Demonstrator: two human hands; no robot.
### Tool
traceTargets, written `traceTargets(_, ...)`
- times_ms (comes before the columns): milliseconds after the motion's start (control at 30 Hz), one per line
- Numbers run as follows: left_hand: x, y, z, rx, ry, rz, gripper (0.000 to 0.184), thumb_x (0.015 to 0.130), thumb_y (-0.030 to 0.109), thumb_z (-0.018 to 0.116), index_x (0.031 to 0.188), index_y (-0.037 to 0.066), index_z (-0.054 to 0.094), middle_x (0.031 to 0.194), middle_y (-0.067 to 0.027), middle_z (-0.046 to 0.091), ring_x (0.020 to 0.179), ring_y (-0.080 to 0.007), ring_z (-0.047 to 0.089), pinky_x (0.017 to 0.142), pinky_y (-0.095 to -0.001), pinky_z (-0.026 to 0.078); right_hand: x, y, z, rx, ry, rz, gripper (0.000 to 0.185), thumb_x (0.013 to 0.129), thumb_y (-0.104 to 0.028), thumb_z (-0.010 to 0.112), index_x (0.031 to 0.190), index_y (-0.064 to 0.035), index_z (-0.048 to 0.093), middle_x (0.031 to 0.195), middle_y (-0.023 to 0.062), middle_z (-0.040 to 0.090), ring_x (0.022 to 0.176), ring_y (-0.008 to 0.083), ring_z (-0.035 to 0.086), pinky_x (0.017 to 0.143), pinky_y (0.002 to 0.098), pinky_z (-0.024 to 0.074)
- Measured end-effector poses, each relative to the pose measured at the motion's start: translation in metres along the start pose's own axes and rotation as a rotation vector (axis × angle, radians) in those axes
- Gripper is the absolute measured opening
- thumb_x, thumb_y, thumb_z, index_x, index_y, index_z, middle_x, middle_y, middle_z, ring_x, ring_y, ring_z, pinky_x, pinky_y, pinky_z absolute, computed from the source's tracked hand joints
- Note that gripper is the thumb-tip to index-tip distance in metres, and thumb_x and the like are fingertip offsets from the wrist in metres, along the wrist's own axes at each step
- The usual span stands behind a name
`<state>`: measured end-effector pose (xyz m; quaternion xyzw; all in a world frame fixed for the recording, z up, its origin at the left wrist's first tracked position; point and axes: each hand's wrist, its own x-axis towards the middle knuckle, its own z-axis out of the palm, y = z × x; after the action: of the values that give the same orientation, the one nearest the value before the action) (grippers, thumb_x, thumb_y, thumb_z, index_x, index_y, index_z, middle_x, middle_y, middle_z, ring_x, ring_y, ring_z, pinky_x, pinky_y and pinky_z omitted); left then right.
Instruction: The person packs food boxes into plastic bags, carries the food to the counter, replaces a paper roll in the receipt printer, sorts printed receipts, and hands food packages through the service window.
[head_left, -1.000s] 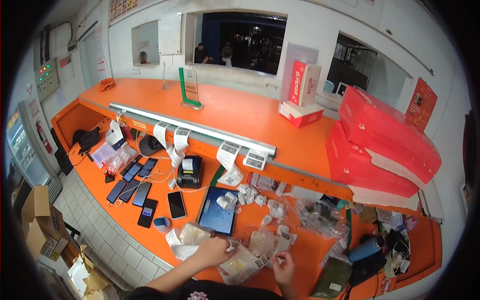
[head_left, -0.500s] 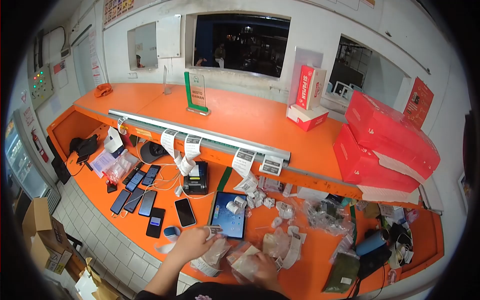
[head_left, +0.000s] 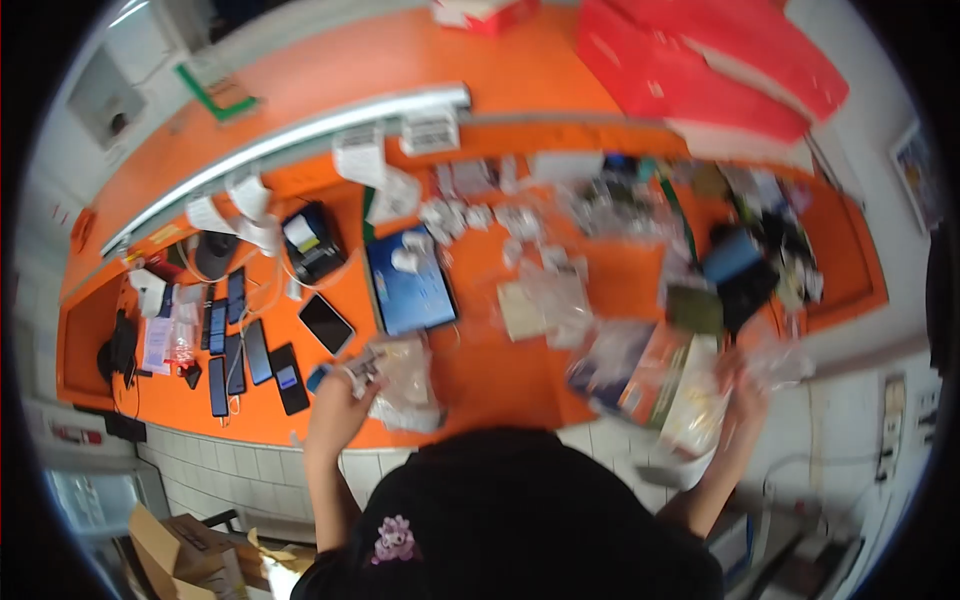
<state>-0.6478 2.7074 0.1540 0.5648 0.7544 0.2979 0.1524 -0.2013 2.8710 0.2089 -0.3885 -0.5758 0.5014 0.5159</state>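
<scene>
My left hand (head_left: 338, 408) pinches a small pale printed receipt (head_left: 362, 368), blurred by motion. Just right of it, a clear plastic bag (head_left: 407, 385) with pale contents lies on the orange counter. At the right, my right hand (head_left: 742, 400) is closed on a clear plastic bag (head_left: 695, 415) with something whitish inside, held at the counter's front edge. Beside that bag is a blue, orange and green printed sheet or packet (head_left: 630, 365); whether it is joined to the bag I cannot tell. Another clear bag (head_left: 545, 305) with a cream-coloured item lies between my hands.
A tablet (head_left: 410, 280) lies behind the left bag. Several phones (head_left: 258, 352) and a black printer (head_left: 313, 240) are further left. Receipts (head_left: 360, 155) hang from the shelf's rail. Red boxes (head_left: 690, 60) stand on the shelf. A blue bottle (head_left: 733, 258) lies at the right.
My view has turned downward and right. My right hand has moved from the counter's middle to the far right with a plastic bag. My left hand stays by the left bag with the receipt.
</scene>
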Motion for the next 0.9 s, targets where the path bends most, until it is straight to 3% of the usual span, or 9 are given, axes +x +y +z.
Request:
traceTargets(133,0.028,0.069,-0.004,-0.351,0.075,-0.073,0.024,0.081,0.006,0.063,0.104,0.001,0.064,0.089,-0.0148,0.057,0.072,-0.0241,0.055,0.068,-0.0311,0.045,0.004,0.000,0.009,-0.238,0.268,0.071,0.029,0.092,-0.026,0.054,0.069,-0.0073,0.053,0.073,-0.0010,0.051,0.068,0.0084,0.043,0.062,0.0252,0.0302)
traceTargets(333,0.101,0.130,0.107,-0.018,-0.036,0.325,0.037,0.076,0.020,0.070,0.107,0.004,0.059,0.112,-0.0167,0.058,0.095,-0.0352,0.060,0.079,-0.0432,0.049,0.051,0.102,-0.009,-0.506,0.406,0.015,0.038,0.093,-0.028,0.053,0.064,-0.0047,0.052,0.063,-0.0025,0.046,0.062,0.0074,0.040,0.058,0.0260,0.0327)
traceTargets(400,0.126,0.137,0.161,0.202,0.039,0.296,0.038,0.075,0.026,0.071,0.103,0.004,0.059,0.116,-0.0195,0.055,0.098,-0.0331,0.060,0.079,-0.0426,0.050,0.069,0.140,-0.009,-0.460,0.484,0.036,0.040,0.093,-0.031,0.052,0.064,-0.0041,0.055,0.056,0.0011,0.048,0.056,0.0140,0.042,0.058,0.0300,0.0359)
traceTargets(533,0.150,0.078,0.230,0.402,-0.277,0.117,0.030,0.080,0.028,0.063,0.098,0.003,0.060,0.099,-0.0201,0.062,0.090,-0.0324,0.063,0.075,-0.0421,0.052,0.093,0.158,0.009,-0.746,0.384,0.127,0.028,0.088,-0.026,0.059,0.078,-0.0003,0.064,0.064,0.0139,0.058,0.058,0.0317,0.050,0.065,0.0381,0.0429)
traceTargets(600,0.133,0.072,0.216,0.395,-0.310,0.066,0.025,0.081,0.025,0.061,0.092,0.002,0.061,0.083,-0.0188,0.064,0.079,-0.0337,0.065,0.070,-0.0438,0.052,0.089,0.118,0.045,-0.979,0.751,-0.679,0.017,0.084,-0.010,0.063,0.092,0.0040,0.058,0.081,0.0137,0.059,0.071,0.0257,0.054,0.071,0.0344,0.0445)
traceTargets(667,0.116,0.074,0.199,0.383,-0.322,0.044,0.025,0.081,0.025,0.061,0.088,0.001,0.061,0.079,-0.0198,0.064,0.076,-0.0349,0.064,0.068,-0.0445,0.052,0.064,0.108,0.067,-0.858,0.568,-0.784,0.030,0.081,-0.001,0.062,0.109,0.0048,0.052,0.101,0.0185,0.060,0.085,0.0367,0.057,0.082,0.0383,0.0456)
traceTargets(733,0.098,0.071,0.187,0.370,-0.343,0.016,0.026,0.081,0.026,0.061,0.084,0.000,0.060,0.075,-0.0209,0.063,0.073,-0.0360,0.064,0.066,-0.0452,0.051,0.045,0.126,0.092,-0.528,0.019,-0.652,0.027,0.082,-0.001,0.058,0.108,0.0022,0.052,0.095,0.0185,0.059,0.091,0.0360,0.057,0.080,0.0413,0.0453)
traceTargets(800,0.082,0.065,0.178,0.355,-0.316,0.028,0.028,0.082,0.026,0.060,0.079,-0.002,0.059,0.072,-0.0225,0.062,0.069,-0.0387,0.063,0.063,-0.0463,0.050,0.044,0.164,0.124,-0.386,-0.140,-0.296,0.023,0.083,-0.004,0.058,0.105,0.0029,0.055,0.094,0.0206,0.060,0.092,0.0362,0.058,0.081,0.0417,0.0456)
traceTargets(900,0.065,0.066,0.163,0.399,-0.407,-0.044,0.031,0.083,0.028,0.059,0.079,-0.003,0.058,0.073,-0.0229,0.062,0.070,-0.0390,0.062,0.065,-0.0465,0.050,0.058,0.260,0.144,-0.317,-0.022,0.067,0.023,0.082,-0.008,0.061,0.102,0.0036,0.057,0.093,0.0207,0.061,0.090,0.0361,0.059,0.080,0.0401,0.0462)
